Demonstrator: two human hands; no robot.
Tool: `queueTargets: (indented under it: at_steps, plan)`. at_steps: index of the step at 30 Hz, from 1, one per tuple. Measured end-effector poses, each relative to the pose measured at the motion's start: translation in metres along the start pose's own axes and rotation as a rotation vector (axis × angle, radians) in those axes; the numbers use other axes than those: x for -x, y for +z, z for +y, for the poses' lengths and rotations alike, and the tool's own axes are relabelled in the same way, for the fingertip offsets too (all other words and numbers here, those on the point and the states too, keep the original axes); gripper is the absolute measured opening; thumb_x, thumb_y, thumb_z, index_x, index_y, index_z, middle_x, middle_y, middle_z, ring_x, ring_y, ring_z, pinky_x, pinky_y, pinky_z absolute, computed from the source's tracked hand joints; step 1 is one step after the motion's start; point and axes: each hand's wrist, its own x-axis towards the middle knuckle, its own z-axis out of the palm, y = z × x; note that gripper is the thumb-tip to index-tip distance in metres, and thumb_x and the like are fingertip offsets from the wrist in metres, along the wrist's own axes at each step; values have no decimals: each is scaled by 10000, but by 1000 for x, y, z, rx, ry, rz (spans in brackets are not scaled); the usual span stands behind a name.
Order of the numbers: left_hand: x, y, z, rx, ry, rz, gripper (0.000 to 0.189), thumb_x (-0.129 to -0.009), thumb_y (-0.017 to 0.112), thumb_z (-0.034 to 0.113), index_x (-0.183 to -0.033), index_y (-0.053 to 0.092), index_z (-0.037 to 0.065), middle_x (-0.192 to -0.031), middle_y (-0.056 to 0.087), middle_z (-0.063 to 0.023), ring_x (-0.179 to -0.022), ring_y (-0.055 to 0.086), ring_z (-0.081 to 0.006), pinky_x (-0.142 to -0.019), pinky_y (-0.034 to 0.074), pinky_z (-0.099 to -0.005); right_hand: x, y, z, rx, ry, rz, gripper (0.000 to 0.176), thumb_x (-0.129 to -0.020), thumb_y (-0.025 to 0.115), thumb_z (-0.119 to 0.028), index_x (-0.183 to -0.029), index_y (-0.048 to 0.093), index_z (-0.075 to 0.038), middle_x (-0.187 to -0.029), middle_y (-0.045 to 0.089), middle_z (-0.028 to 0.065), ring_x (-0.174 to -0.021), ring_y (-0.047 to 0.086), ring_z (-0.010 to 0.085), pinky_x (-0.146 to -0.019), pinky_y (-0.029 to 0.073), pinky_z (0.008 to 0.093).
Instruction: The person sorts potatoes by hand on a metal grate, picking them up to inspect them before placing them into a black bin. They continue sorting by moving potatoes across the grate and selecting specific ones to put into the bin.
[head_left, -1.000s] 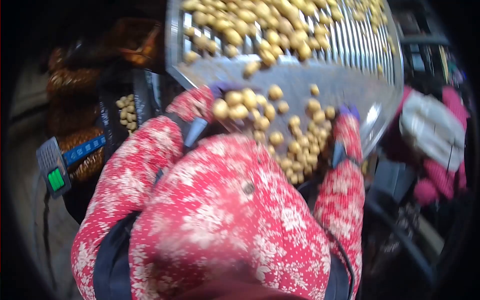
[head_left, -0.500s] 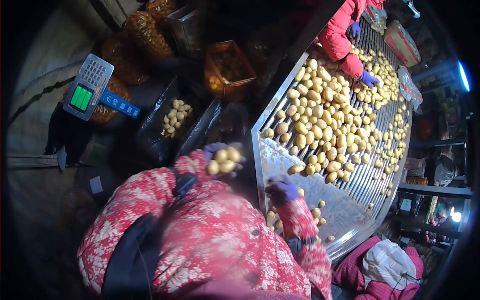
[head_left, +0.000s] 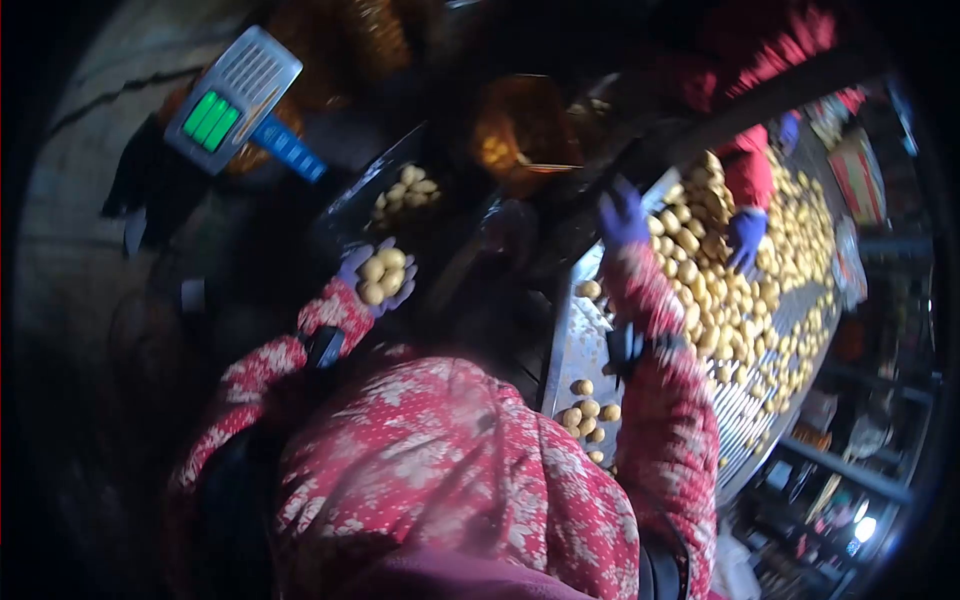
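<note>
My left hand (head_left: 398, 292), in a purple glove, cradles several potatoes (head_left: 381, 274) palm up, its fingers curled around them. It is just in front of a black-lined bin (head_left: 345, 202) with more potatoes (head_left: 405, 195) inside. My right hand (head_left: 622, 214), also gloved, is at the near edge of the slatted sorting table (head_left: 745, 425), beside the large potato pile (head_left: 715, 290). Its fingers look stretched out, somewhat blurred, with nothing visible in them. A small group of potatoes (head_left: 587, 415) lies on the metal sheet below my right forearm.
A scale display (head_left: 235, 100) with a green screen stands at the upper left. Behind the bin is an orange crate (head_left: 545, 165). Across the table, a co-worker's purple-gloved hand (head_left: 747, 238) reaches into the pile. A dark beam (head_left: 740, 105) runs along the table's far-left side.
My left hand has moved left and up toward the bin with its potatoes. My right hand has moved up and right from the metal sheet to the pile's edge. The view has shifted.
</note>
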Motion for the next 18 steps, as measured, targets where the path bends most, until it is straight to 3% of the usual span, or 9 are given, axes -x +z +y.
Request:
queueTargets:
  at_steps: [1, 2, 5, 9, 11, 12, 15, 16, 18]
  plan:
    - [0, -2, 4, 34, 8, -21, 443, -909, 566, 395, -1292, 557, 172, -1237, 576, -167, -1110, 573, -320, -908, 502, -476, 44, 21, 24, 258, -172, -159, 484, -866, 686, -212, -1314, 530, -119, -1254, 587, 156, -1172, 572, 312, -982, 473, 376]
    - [1, 1, 4, 58, 11, -33, 445, -909, 568, 390, -1287, 553, 156, -1236, 573, -172, -1118, 566, -324, -931, 492, -484, 78, 38, 40, 626, 27, -555, 449, -821, 684, -316, -1252, 591, -228, -1284, 574, 137, -1231, 534, 322, -1076, 385, 449]
    - [4, 38, 9, 172, -7, 98, 455, -895, 608, 318, -1293, 524, 112, -1237, 567, -169, -1123, 559, -326, -957, 476, -496, 150, 58, 9, 872, -208, -285, 311, -788, 649, -288, -1097, 670, -261, -1146, 655, 34, -1281, 499, 243, -1137, 215, 555]
    - [-38, 33, 34, -133, 27, 120, 412, -893, 620, 308, -1227, 543, 80, -1184, 584, -141, -1109, 571, -309, -931, 489, -481, 136, 39, -34, 620, -296, -190, 218, -760, 646, -202, -970, 702, -212, -1061, 678, 33, -1229, 532, 272, -1078, 289, 552]
    - [-66, 10, 52, -277, -68, -393, 400, -910, 606, 261, -1250, 525, 67, -1180, 582, -132, -1042, 583, -276, -886, 514, -428, 122, 40, -64, 590, -268, -228, 218, -761, 645, -208, -973, 696, -204, -1077, 673, 41, -1211, 537, 290, -1060, 303, 548]
    - [-42, 61, 47, -579, 215, 37, 401, -916, 603, 250, -1261, 521, 64, -1188, 577, -135, -1016, 583, -264, -867, 522, -409, 124, 40, -66, 625, -226, -262, 223, -759, 646, -211, -977, 690, -197, -1098, 668, 47, -1204, 538, 299, -1053, 308, 544]
    - [-103, 0, 79, -1070, 300, -91, 515, -942, 564, 352, -1363, 447, 80, -1332, 490, -174, -1175, 526, -328, -969, 463, -502, 133, 34, -56, 763, -167, -315, 178, -798, 567, -203, -949, 661, -197, -1166, 637, 54, -1231, 515, 293, -1044, 323, 532]
    - [-81, 47, 66, -409, 230, 417, 547, -958, 506, 416, -1386, 408, 89, -1411, 417, -193, -1276, 451, -362, -1032, 402, -550, 121, 35, -76, 677, -146, -278, 177, -807, 547, -190, -943, 660, -200, -1160, 639, 52, -1237, 511, 287, -1044, 326, 532]
    - [-64, 42, 69, -404, 351, 562, 553, -970, 461, 449, -1395, 388, 102, -1440, 374, -203, -1305, 415, -369, -1046, 387, -568, 124, 53, -66, 709, -159, -235, 176, -776, 576, -176, -931, 658, -186, -1157, 636, 55, -1255, 497, 271, -1056, 320, 540]
